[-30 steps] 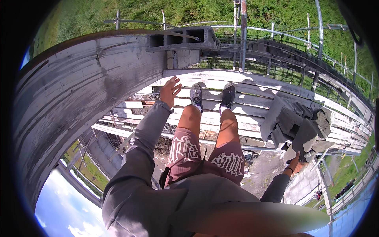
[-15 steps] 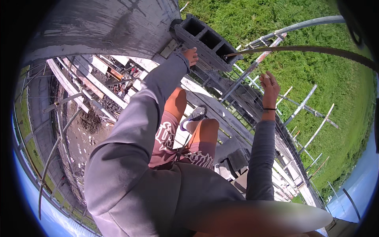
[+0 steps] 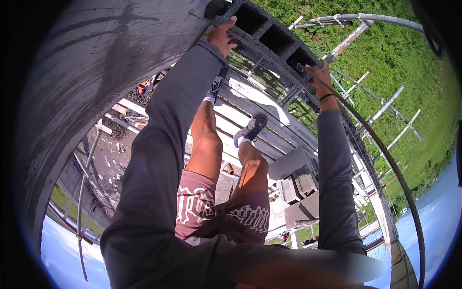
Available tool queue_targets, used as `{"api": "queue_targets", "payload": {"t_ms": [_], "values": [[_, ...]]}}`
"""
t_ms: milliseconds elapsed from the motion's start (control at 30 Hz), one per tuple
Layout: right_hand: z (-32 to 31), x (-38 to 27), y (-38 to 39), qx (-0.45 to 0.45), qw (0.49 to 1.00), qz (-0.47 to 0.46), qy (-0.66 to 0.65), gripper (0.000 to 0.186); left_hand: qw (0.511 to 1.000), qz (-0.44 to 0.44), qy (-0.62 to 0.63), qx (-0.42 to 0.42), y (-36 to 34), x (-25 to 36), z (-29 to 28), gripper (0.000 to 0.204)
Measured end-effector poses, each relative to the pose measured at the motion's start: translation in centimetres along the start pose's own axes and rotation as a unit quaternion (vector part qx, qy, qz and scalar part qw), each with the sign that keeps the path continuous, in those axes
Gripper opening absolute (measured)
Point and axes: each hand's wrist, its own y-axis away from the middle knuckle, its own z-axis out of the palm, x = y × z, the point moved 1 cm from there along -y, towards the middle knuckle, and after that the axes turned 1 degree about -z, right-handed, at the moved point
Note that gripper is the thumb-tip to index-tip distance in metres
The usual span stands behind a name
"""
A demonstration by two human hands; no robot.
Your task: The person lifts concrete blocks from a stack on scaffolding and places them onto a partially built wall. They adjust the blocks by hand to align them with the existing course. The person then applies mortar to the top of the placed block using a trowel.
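Note:
A grey hollow concrete block (image 3: 265, 30) sits at the top, against a big smooth concrete surface, with dark hollows showing on its upper side. Near its left end is my left hand (image 3: 223, 38), fingers apart, with a fingertip at the block's edge. My right hand (image 3: 319, 81) is at the right end, fingers bent round it, thumb by the last hollow. A long ribbed steel bar (image 3: 385, 150) rises from beside that hand and sweeps toward the lower right. A thin line (image 3: 260, 51) runs along the block's near side.
Below are narrow planks (image 3: 231, 120), with gaps, under my shoes (image 3: 251, 129). Several loose blocks (image 3: 298, 185) lie near my right leg. Scaffold poles (image 3: 382, 111) stick out over grass (image 3: 409, 62) on the right. A concrete wall (image 3: 115, 53) fills the upper left.
My right hand has moved from mid-air to the block's right end. My left hand has shifted up toward its left end. The view has turned, and my legs appear more stretched out.

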Motion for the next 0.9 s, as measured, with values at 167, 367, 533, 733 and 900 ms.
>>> {"api": "queue_targets", "payload": {"t_ms": [167,367,533,733,900], "values": [[0.6,1.6,-0.7,0.116,0.991,0.007,0.067,0.094,0.989,-0.030,0.010,0.142,-3.2,0.1,0.2,0.061],[1.1,1.1,-0.2,0.149,0.983,0.053,0.089,0.087,0.987,-0.105,-0.001,0.121,-4.5,0.3,-0.6,0.039],[1.9,-0.4,1.3,0.214,0.973,-0.042,0.082,0.100,0.985,-0.143,-0.063,0.079,-2.1,2.4,-0.3,0.036],[1.7,-0.8,2.0,0.187,0.980,0.010,0.067,0.093,0.847,0.096,-0.487,0.190,1.7,7.5,2.1,0.032],[2.3,-0.2,2.2,0.167,0.975,-0.122,0.083,0.087,0.680,0.212,-0.694,0.103,-2.3,8.5,3.6,0.064]]}}
